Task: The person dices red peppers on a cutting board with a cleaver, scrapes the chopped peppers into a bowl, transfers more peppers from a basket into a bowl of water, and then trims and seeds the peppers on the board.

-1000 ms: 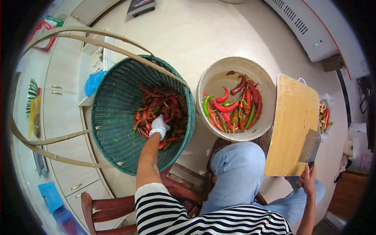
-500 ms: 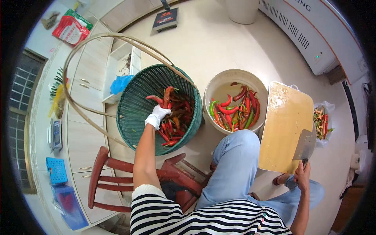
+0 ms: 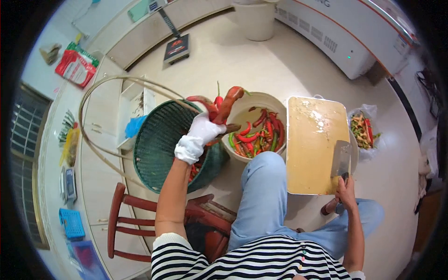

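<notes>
My left hand [image 3: 201,134], in a white glove, is closed on several red peppers [image 3: 228,105], raised above the right rim of the green woven basket [image 3: 156,144]. More red peppers show inside the basket, partly behind my forearm. Right of it, a pale bucket [image 3: 247,100] holds red and green peppers [image 3: 261,133]. My bare right hand [image 3: 346,190] grips the handle of a cleaver [image 3: 341,158], whose blade lies over the lower right part of the wooden cutting board [image 3: 312,140].
A plastic bag [image 3: 364,130] with pepper scraps lies right of the board. A red wooden chair [image 3: 135,224] stands at lower left. A floor scale [image 3: 177,49] and a white bin [image 3: 254,23] are farther back. A white appliance [image 3: 326,35] stands at upper right.
My left hand has come up out of the basket with peppers in it and moved right, toward the bucket. My right hand still grips the cleaver. The view has shifted.
</notes>
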A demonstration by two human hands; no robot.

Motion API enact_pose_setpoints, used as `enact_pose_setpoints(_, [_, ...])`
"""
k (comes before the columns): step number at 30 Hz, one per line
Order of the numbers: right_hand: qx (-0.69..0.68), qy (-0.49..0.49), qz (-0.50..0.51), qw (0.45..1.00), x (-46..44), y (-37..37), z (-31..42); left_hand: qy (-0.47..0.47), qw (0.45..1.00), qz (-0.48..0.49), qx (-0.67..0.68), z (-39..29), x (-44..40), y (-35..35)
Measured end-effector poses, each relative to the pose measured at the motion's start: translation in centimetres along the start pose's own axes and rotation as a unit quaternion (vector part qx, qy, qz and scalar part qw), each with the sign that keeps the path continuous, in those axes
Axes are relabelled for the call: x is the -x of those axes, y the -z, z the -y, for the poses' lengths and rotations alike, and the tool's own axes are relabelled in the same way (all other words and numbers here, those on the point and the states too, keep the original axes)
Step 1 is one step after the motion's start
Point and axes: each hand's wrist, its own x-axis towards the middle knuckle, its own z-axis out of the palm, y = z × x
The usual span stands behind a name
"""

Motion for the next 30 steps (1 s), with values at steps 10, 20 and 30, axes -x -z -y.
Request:
enact_pose_setpoints(10, [-0.071, -0.025, 0.018, 0.997, 0.8, -0.7, 3.4, 0.04, 0.981, -0.009, -0.19, 2.9, -8.6, -18.4])
enact_pose_setpoints(20, [-0.064, -0.058, 0.048, 0.995, 1.6, -0.7, 6.1, 0.105, 0.982, -0.149, -0.051, 11.9, -5.9, -4.3])
enact_pose_setpoints(30, [-0.023, -0.131, 0.028, 0.991, 2.1, -1.6, 7.9, 0.434, 0.802, 0.307, -0.274, 35.6, -1.6, -5.7])
